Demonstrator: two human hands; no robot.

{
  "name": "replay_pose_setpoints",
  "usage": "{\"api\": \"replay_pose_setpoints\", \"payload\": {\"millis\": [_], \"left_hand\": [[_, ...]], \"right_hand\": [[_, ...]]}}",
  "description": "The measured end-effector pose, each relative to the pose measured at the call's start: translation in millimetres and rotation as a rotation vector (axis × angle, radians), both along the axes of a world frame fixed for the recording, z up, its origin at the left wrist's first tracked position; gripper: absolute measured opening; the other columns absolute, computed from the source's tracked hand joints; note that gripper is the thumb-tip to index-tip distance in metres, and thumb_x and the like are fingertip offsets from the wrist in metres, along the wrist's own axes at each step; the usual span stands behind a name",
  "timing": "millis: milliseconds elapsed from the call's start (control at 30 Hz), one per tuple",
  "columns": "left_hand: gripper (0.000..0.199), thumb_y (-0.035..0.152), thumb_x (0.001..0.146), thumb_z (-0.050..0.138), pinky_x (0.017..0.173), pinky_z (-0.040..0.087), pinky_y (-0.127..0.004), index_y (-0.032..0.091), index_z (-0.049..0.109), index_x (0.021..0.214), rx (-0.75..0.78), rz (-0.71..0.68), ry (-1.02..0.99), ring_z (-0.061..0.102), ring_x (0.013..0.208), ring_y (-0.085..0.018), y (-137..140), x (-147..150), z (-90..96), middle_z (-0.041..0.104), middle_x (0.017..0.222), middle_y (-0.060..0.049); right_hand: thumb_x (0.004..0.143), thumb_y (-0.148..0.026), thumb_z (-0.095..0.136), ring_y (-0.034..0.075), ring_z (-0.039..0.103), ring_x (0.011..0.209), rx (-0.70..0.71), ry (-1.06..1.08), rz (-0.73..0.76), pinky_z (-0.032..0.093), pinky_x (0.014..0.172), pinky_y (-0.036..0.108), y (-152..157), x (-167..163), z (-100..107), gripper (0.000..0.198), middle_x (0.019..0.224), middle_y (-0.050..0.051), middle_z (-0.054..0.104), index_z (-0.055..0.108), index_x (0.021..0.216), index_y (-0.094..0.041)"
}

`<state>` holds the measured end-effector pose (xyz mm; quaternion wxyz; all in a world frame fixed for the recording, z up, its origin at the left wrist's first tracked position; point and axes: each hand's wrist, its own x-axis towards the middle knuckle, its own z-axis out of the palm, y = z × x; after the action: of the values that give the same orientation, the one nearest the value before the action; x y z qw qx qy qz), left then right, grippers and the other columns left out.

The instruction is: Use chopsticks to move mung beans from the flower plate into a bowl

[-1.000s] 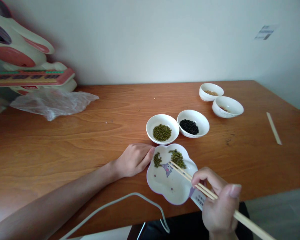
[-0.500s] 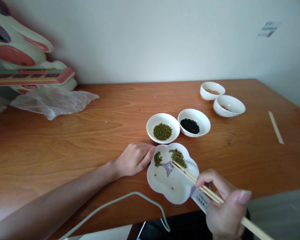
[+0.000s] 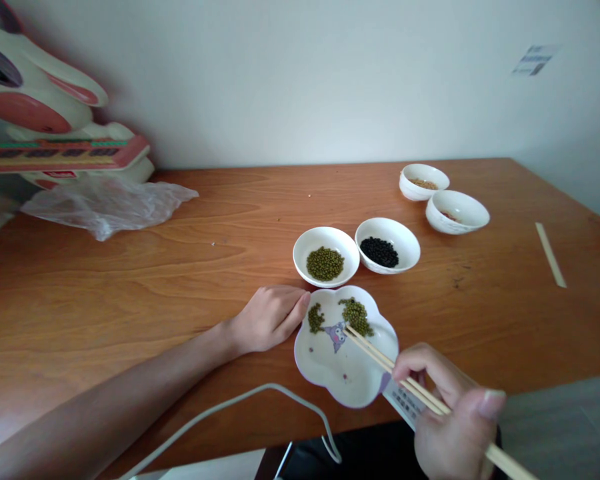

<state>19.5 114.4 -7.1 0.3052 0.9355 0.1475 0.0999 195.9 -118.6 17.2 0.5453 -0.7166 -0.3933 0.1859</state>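
Observation:
A flower-shaped white plate (image 3: 325,370) with a purple rim and a cartoon figure lies near the table's front edge. Two clusters of green mung beans (image 3: 358,317) are on its far part. Fingers closed, my left hand (image 3: 273,319) grips the plate's left rim; the fingertips are partly hidden. My right hand (image 3: 450,407) is closed around a pair of wooden chopsticks (image 3: 373,350), whose tips are close together over the plate, beside the larger cluster. Just behind the plate, a white bowl (image 3: 350,268) of mung beans stands next to a white bowl (image 3: 410,248) of black beans.
Two more white bowls, one (image 3: 410,191) with tan contents and another (image 3: 473,217), stand at the back right. A pale flat strip (image 3: 550,255) lies at far right. A plastic bag (image 3: 115,203) and an animal-shaped toy keyboard (image 3: 65,157) occupy the back left. A white cable (image 3: 220,403) loops in front.
The chopstick tips have shifted very slightly right and toward me over the plate, with my right hand moving a little. My left hand and the plate have stayed put.

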Motion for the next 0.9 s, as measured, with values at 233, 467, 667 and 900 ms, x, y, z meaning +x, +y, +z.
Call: {"api": "replay_pose_setpoints", "payload": {"millis": [233, 467, 667, 900], "left_hand": [[0.041, 0.033, 0.114, 0.025, 0.074, 0.042, -0.03, 0.021, 0.047, 0.082, -0.012, 0.003, -0.006, 0.052, 0.072, -0.016, -0.3, -0.1, 1.4, 0.058, 0.079, -0.002], [0.041, 0.032, 0.114, 0.026, 0.073, 0.041, -0.03, 0.021, 0.046, 0.081, -0.003, 0.005, -0.008, 0.051, 0.07, -0.016, 0.5, 0.2, 0.3, 0.056, 0.077, -0.001], [0.04, 0.031, 0.114, 0.026, 0.073, 0.042, -0.029, 0.021, 0.047, 0.081, 0.004, 0.007, -0.01, 0.052, 0.07, -0.016, 0.1, 0.2, 0.5, 0.057, 0.078, -0.002], [0.042, 0.032, 0.114, 0.025, 0.074, 0.043, -0.03, 0.021, 0.047, 0.081, -0.002, -0.001, -0.006, 0.052, 0.071, -0.016, -0.5, -1.2, 0.8, 0.057, 0.078, -0.002]], "right_hand": [[0.097, -0.082, -0.002, 0.018, 0.059, 0.052, -0.033, -0.047, 0.07, 0.041, 0.045, 0.03, -5.8, 12.8, -10.8, 0.094, 0.061, 0.006, 0.062, 0.063, 0.067, -0.022], [0.102, -0.074, -0.002, 0.017, 0.057, 0.054, -0.007, -0.073, 0.064, 0.039, 0.047, 0.031, -2.6, 7.9, -7.8, 0.09, 0.061, 0.005, 0.06, 0.063, 0.069, -0.022], [0.105, -0.07, 0.002, 0.018, 0.058, 0.056, 0.036, -0.076, 0.059, 0.039, 0.047, 0.03, -0.4, 7.8, -8.6, 0.086, 0.062, 0.005, 0.059, 0.063, 0.07, -0.022], [0.106, -0.069, 0.008, 0.016, 0.055, 0.052, 0.048, -0.086, 0.042, 0.036, 0.046, 0.03, 5.5, -1.7, 1.9, 0.082, 0.059, 0.004, 0.058, 0.063, 0.068, -0.021]]}}
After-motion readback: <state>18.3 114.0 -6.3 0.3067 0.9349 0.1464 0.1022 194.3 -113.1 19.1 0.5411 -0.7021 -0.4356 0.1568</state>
